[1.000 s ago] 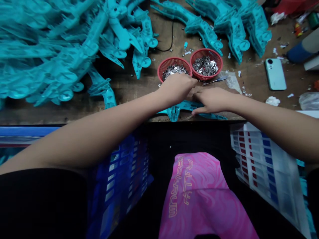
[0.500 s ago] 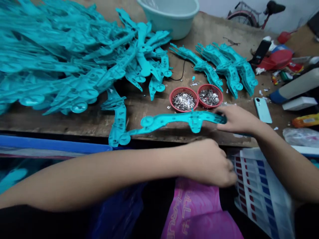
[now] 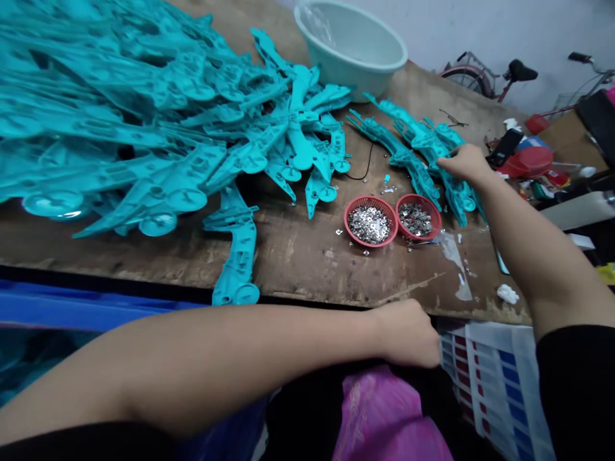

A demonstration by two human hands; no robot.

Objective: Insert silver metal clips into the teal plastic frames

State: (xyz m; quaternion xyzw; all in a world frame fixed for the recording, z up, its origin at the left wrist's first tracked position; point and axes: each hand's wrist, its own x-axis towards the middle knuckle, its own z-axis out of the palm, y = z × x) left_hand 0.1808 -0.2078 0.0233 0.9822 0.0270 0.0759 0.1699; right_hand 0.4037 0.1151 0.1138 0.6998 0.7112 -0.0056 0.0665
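My right hand (image 3: pixel 464 162) reaches out to the far right of the wooden table (image 3: pixel 307 256) and rests, fingers curled, on a small stack of teal plastic parts (image 3: pixel 423 153). My left hand (image 3: pixel 408 333) is a closed fist below the table's front edge, beside a white and blue crate (image 3: pixel 500 384); what it holds, if anything, is hidden. Two small red baskets (image 3: pixel 371 222) (image 3: pixel 417 218) of tiny metal pieces sit side by side in front of the stack.
A large heap of teal plastic parts (image 3: pixel 144 128) covers the table's left half; one part (image 3: pixel 237 256) overhangs the front edge. A pale bowl (image 3: pixel 353 45) stands at the back. Clutter and a bicycle (image 3: pixel 485 73) lie at the far right. A blue bin (image 3: pixel 72 307) sits below left.
My right hand carried the long teal part away from the front edge to the stack at the far right. My left hand dropped from the basket to below the table edge. The view tilted up.
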